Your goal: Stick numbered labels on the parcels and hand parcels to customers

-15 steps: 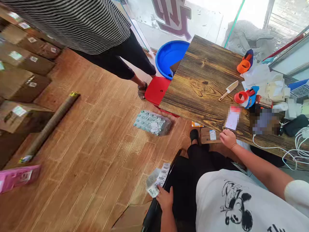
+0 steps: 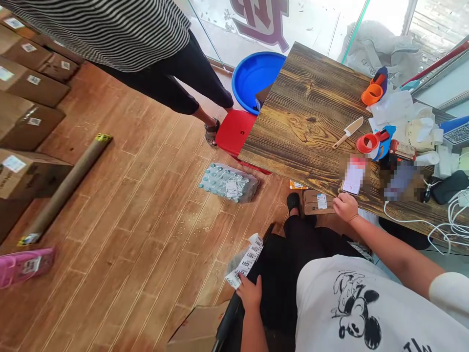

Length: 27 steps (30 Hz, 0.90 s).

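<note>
My left hand is closed on the lower end of a strip of white printed labels, beside my dark-clad leg. Numbers such as 4004 and 4005 show on the strip, and its upper end sticks up from the hand. At the table's near edge, my right hand rests with its fingers curled in, and I see nothing in it. Just beyond those fingers lies a phone with a lit screen, partly blurred out. Behind it, a knife with a pale blade lies on the wooden table.
Tape dispensers, papers and white cables crowd the table's right side. A red stool, blue basin and wrapped bottle pack stand left of it. Another person stands nearby. Cartons and a long tube line the left.
The label strip has straightened out and reaches higher above my left hand. My right hand stays by the phone. The whole view has shifted slightly.
</note>
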Motion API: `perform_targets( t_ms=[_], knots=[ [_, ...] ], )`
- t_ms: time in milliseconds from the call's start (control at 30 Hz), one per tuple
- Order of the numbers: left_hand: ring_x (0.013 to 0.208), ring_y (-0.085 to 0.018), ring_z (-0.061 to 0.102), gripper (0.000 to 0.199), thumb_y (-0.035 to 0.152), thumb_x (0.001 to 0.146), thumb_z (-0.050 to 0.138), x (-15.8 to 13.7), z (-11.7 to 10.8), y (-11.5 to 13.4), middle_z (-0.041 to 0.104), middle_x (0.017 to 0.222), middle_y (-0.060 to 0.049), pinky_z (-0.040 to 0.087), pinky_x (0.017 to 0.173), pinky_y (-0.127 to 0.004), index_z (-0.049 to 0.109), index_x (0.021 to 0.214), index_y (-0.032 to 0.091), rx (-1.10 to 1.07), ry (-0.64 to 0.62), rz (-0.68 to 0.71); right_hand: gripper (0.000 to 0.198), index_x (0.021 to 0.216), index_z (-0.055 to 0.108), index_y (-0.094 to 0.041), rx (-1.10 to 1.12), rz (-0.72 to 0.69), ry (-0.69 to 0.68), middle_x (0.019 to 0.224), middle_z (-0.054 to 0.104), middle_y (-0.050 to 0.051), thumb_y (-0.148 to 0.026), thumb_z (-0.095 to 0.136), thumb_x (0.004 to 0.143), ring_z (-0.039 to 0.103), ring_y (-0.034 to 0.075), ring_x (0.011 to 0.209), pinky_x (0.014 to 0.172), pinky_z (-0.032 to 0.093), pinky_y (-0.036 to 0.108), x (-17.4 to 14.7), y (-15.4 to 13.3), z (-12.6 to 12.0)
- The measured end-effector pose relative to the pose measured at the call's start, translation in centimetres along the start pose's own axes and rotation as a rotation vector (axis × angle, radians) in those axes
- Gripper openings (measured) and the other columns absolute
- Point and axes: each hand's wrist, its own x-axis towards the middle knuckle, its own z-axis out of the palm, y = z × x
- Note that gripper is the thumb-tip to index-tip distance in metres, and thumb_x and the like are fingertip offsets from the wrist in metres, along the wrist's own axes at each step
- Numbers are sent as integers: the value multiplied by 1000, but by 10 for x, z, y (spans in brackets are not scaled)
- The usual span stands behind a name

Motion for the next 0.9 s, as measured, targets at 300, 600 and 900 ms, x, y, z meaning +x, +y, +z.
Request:
perform_targets(
  t_ms=[300,600,900],
  knots=[
    [144,-39,31,73,35,91,48,0,-2,2,39,149,-32,27,117,-49,28,147,-7,-6,-10,2,18,68,62,-22,4,-5,19,74,53,4,-15,57,84,44,20,74,69,33,31,2,0,-1],
    [140,-40,38,74,37,91,46,0,1,3,47,142,-33,26,116,-54,25,148,-6,-5,-14,4,19,67,61,-22,8,0,16,74,52,4,-15,57,84,42,20,73,67,32,31,2,0,-2],
    [142,-41,34,74,39,91,47,0,1,3,45,144,-33,28,116,-52,28,147,-6,0,-22,-8,20,66,61,-22,11,15,6,73,51,4,-14,57,84,41,20,73,67,32,31,2,-1,-2]
  ],
)
